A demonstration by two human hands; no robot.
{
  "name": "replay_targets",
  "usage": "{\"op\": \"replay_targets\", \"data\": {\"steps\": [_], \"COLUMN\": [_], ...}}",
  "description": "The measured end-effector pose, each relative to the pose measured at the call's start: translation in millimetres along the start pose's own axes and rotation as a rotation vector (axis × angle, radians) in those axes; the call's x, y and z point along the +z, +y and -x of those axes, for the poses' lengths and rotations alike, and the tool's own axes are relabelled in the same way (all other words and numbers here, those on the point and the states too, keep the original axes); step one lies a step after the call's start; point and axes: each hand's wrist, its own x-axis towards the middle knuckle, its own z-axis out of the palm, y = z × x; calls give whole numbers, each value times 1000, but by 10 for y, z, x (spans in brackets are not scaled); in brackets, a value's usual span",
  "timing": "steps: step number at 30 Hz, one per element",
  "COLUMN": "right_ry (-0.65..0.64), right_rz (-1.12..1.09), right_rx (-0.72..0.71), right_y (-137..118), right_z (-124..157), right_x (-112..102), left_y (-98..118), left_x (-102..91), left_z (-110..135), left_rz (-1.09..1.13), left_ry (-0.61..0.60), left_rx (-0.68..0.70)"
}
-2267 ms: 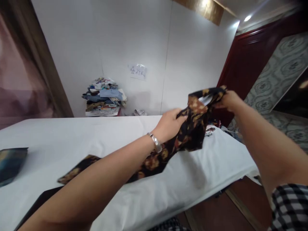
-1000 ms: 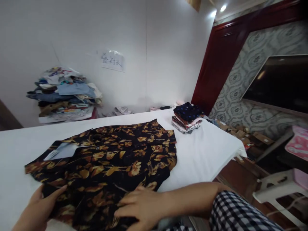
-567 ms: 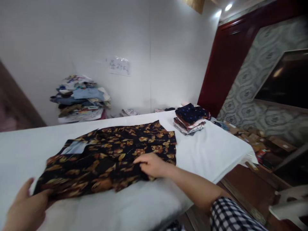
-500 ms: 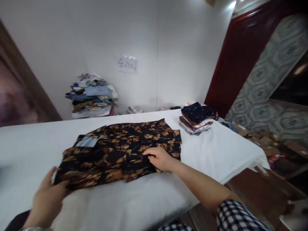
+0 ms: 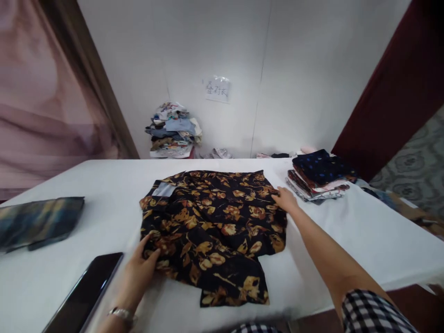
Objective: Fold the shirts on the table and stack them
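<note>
A black shirt (image 5: 222, 217) with a gold and brown floral print lies spread on the white table, its pale inner label patch near the upper left. One sleeve part hangs out toward the near edge. My left hand (image 5: 140, 270) is closed on the shirt's near left edge, thumb on top, the other fingers partly hidden. At the shirt's right edge, my right hand (image 5: 286, 201) pinches the cloth; some of its fingertips are hard to see.
A black phone (image 5: 85, 293) lies by my left forearm. Farther left is a folded plaid cloth (image 5: 41, 222). Folded clothes (image 5: 317, 171) are stacked at the right, a taller clothes pile (image 5: 173, 134) stands behind the table (image 5: 114, 185), and a paper sign (image 5: 218, 89) hangs on the wall.
My view has turned left, bringing the phone and plaid cloth into sight. My right hand has moved from the shirt's middle to its right edge. The shirt lies flatter, its near part spread toward me.
</note>
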Motion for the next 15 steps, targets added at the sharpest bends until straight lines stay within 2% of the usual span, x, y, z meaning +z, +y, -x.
{"op": "replay_targets", "data": {"steps": [2, 3, 7, 11, 13, 15], "right_ry": [-135, -179, -214, -283, -376, -466], "right_rz": [154, 211, 315, 267, 165, 126], "right_rx": [38, 16, -70, -195, -277, -337], "right_y": [91, 106, -2, -303, -496, -673], "right_z": [-111, -146, -291, -454, -443, -356], "right_x": [22, 30, -94, -279, -225, -58], "left_y": [75, 109, 187, 189, 176, 156], "left_x": [31, 48, 95, 138, 163, 182], "left_z": [60, 86, 156, 153, 136, 124], "left_rz": [-20, -38, -107, -67, -43, -22], "left_ry": [207, 251, 237, 332, 389, 409], "left_rx": [-115, -150, -168, -195, -204, -188]}}
